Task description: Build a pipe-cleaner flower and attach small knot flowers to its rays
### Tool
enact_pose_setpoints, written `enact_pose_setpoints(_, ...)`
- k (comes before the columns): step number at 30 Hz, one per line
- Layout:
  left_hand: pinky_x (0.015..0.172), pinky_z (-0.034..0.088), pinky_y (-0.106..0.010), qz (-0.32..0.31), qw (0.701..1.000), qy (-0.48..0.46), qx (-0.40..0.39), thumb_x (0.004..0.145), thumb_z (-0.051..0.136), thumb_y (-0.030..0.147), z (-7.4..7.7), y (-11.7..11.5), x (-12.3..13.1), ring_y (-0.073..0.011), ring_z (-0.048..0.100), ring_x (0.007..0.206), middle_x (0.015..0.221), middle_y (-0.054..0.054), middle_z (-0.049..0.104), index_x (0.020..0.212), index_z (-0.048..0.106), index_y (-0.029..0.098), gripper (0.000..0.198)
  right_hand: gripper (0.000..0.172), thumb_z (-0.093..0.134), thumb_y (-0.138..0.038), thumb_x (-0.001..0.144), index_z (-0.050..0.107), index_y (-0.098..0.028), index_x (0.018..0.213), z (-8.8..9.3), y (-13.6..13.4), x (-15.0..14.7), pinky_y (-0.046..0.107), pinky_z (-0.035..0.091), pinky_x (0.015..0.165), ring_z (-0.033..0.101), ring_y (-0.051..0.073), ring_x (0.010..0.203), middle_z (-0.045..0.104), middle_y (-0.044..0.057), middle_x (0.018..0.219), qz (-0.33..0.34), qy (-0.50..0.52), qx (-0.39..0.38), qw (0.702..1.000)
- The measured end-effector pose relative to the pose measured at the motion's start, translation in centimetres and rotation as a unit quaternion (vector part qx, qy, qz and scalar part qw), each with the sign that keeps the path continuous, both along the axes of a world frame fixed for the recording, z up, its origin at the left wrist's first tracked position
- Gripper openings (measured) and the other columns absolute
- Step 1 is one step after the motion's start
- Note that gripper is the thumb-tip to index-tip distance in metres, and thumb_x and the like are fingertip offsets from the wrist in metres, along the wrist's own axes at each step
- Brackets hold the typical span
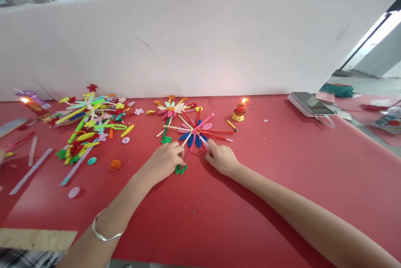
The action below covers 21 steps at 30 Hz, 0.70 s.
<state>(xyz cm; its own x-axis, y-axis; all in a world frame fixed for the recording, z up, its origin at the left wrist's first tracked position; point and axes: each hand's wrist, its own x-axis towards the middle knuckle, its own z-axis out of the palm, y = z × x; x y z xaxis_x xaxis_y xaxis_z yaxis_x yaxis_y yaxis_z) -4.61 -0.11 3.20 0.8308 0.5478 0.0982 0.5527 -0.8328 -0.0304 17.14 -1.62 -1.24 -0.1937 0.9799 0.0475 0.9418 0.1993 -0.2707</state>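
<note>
On the red table lies a flower of fuzzy pipe cleaners [194, 131] with blue and pink petals and red, pink and cream spokes fanning out. My left hand [166, 160] is at its lower left, fingers pinched together by the lower spokes; the fingers hide part of what they hold. Just beneath those fingertips a green curled leaf piece [181, 170] pokes out. From the right, my right hand [221, 157] pinches a pale pink spoke of the flower between thumb and forefinger. Another pipe-cleaner flower [171, 111], pink and cream with a green stem, lies behind.
A pile of colourful pipe-cleaner flowers [89, 121] covers the left side, with loose lilac sticks [31, 172] and an orange disc [115, 165] nearby. A lit candle [240, 109] stands behind my right hand, another candle [34, 106] far left. A white device [310, 104] sits back right.
</note>
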Motion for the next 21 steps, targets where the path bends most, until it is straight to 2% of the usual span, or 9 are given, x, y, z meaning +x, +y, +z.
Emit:
enact_pose_setpoints(4, 0.067, 0.039, -0.03, 0.007, 1.0, -0.014, 0.026, 0.074, 0.056, 0.004, -0.4, 0.9, -0.7, -0.0161, 0.05, 0.078, 0.079, -0.003, 0.06, 0.071, 0.073, 0.024, 0.027, 0.017, 0.037, -0.023, 0.081, 0.048, -0.018, 0.094, 0.0, 0.1, 0.1, 0.026, 0.017, 0.051, 0.054, 0.015, 0.061, 0.064, 0.005, 0.074, 0.019, 0.014, 0.003, 1.0)
enact_pose_setpoints(9, 0.067, 0.041, -0.027, 0.005, 0.999, -0.05, 0.003, 0.073, 0.051, 0.0, -1.0, 1.5, -1.1, -0.0145, 0.051, 0.077, 0.081, -0.002, 0.061, 0.069, 0.072, 0.024, 0.032, 0.017, 0.038, -0.024, 0.082, 0.048, -0.017, 0.093, -0.1, 0.2, 0.4, 0.025, 0.019, 0.052, 0.052, 0.014, 0.06, 0.062, 0.004, 0.072, 0.035, 0.03, 0.006, 0.999)
enact_pose_setpoints(17, 0.076, 0.045, -0.026, 0.059, 0.982, -0.152, -0.098, 0.077, 0.048, 0.005, 0.2, 1.1, -1.2, -0.0128, 0.057, 0.084, 0.092, -0.002, 0.061, 0.077, 0.071, 0.022, 0.029, 0.026, 0.042, -0.022, 0.078, 0.048, -0.017, 0.103, 0.2, 0.0, 0.9, 0.023, 0.025, 0.056, 0.052, 0.014, 0.062, 0.06, 0.001, 0.07, 0.134, 0.098, -0.01, 0.986)
enact_pose_setpoints(21, 0.075, 0.046, -0.025, 0.104, 0.972, -0.173, -0.116, 0.078, 0.049, 0.009, 0.2, 1.8, -2.1, -0.0121, 0.058, 0.08, 0.091, -0.002, 0.061, 0.081, 0.071, 0.021, 0.025, 0.019, 0.043, -0.02, 0.077, 0.047, -0.018, 0.095, 0.1, 0.1, 0.9, 0.022, 0.026, 0.057, 0.053, 0.014, 0.063, 0.059, 0.001, 0.07, 0.145, 0.109, -0.014, 0.983)
